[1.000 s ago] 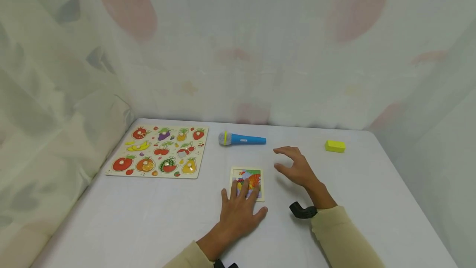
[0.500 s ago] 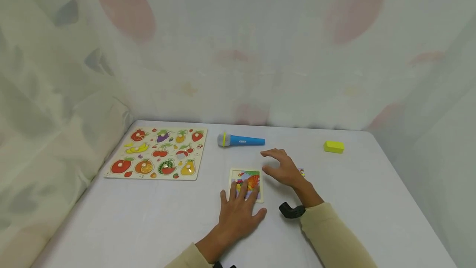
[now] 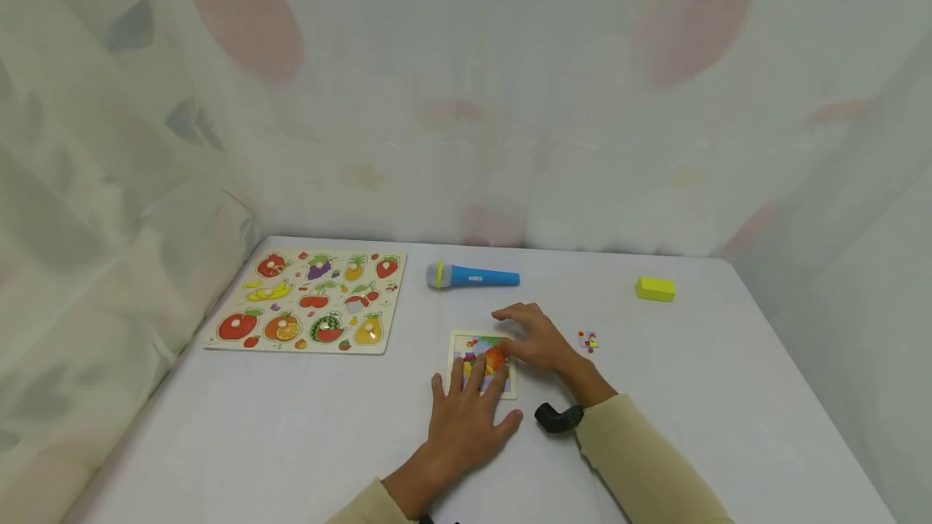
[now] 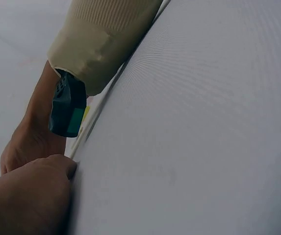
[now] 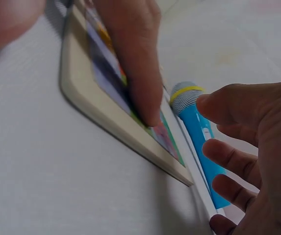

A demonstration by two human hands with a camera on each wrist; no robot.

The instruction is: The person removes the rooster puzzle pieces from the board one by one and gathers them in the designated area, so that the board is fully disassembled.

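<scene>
My left hand lies with its fingers spread over a small framed jigsaw puzzle, fingertips on its colourful picture. In the right wrist view, a left finger rests on the picture, beside the pale puzzle frame. At the puzzle's upper right, my right hand hovers with its fingers loosely bent and parted. That right hand shows nothing between thumb and fingers in its wrist view. A small puzzle piece lies on the table just right of it. The left thumb side fills the left wrist view's lower corner.
Behind the puzzle lies a blue toy microphone. A fruit knob puzzle board occupies the back left of the white table, and a yellow block sits at the back right. Printed curtains hang around the table.
My right hand has moved left to the edge of the small puzzle, uncovering the loose piece on the table. My left hand stays on the puzzle.
</scene>
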